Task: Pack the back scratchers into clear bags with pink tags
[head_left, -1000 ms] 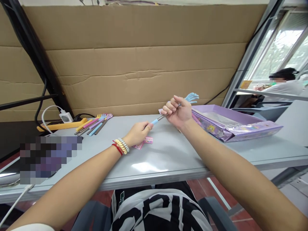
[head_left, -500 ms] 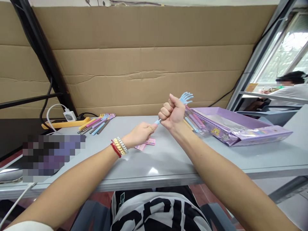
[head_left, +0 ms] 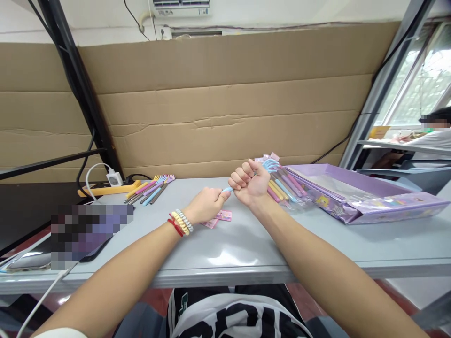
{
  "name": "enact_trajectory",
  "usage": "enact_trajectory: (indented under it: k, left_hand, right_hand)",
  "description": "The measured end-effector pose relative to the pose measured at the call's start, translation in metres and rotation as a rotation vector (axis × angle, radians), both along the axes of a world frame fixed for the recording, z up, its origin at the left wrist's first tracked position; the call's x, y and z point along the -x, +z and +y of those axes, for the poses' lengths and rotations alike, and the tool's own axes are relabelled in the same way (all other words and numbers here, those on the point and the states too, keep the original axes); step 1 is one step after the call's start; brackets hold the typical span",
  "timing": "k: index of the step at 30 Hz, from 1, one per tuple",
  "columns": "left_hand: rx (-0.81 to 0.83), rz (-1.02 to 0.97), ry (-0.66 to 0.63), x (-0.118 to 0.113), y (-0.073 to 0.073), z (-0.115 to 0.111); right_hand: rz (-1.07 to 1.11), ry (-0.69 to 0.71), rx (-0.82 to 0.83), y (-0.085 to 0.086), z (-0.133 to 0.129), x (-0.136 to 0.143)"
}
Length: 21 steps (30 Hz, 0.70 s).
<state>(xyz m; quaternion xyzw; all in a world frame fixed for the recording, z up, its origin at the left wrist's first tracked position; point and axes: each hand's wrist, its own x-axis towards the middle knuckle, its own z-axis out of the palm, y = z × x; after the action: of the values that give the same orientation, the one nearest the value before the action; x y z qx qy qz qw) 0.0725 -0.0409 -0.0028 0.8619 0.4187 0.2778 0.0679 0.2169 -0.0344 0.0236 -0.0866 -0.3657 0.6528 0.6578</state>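
Note:
My left hand [head_left: 205, 205], with bracelets at the wrist, pinches the light blue handle of a back scratcher [head_left: 227, 189]. My right hand [head_left: 251, 184] is closed around its shaft. The blue hand-shaped head shows just behind the right fingers, and the middle of the shaft is hidden in my fist. Below the left hand, small pink cards [head_left: 223, 215] lie on the table. Close behind the right hand is a group of back scratchers in clear wrappers [head_left: 291, 184], yellow, blue and pink. More unwrapped back scratchers [head_left: 151, 188] lie together at the left.
An open purple box [head_left: 331, 206] stands at the right of the grey table [head_left: 232, 256]. At the left are a yellow power strip [head_left: 109, 188] with a charger, a blurred-out item, and a white cable. Cardboard [head_left: 225, 103] closes off the back. Another person sits far right.
The view has tilted upward. My right hand has turned slightly and dropped towards the left one. The metal bit of shaft seen between my hands is now hidden.

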Motion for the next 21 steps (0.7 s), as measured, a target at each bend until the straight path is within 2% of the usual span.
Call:
enact_trajectory:
  k: [3,6,10,15,16,21]
  left_hand:
    - [-0.030,-0.009,0.021,0.007,-0.001,0.008]
    - [-0.032,-0.014,0.032,0.013,0.000,0.013]
    - [-0.021,-0.012,0.023,0.018,-0.001,0.018]
    - [-0.040,0.024,0.079,0.026,-0.007,0.027]
    - [-0.037,0.032,0.090,0.027,-0.009,0.029]
    - [-0.050,0.078,0.109,0.035,-0.009,0.037]
  right_hand:
    - [-0.071,0.000,-0.069,0.000,0.006,-0.011]
    - [-0.101,-0.104,-0.092,0.001,0.014,-0.023]
    - [-0.177,-0.216,-0.037,-0.002,0.025,-0.030]
    - [-0.535,-0.459,0.008,-0.010,0.036,-0.025]
    - [-0.604,-0.455,0.019,-0.012,0.038,-0.024]
    - [-0.794,-0.241,0.042,-0.021,0.040,-0.020]
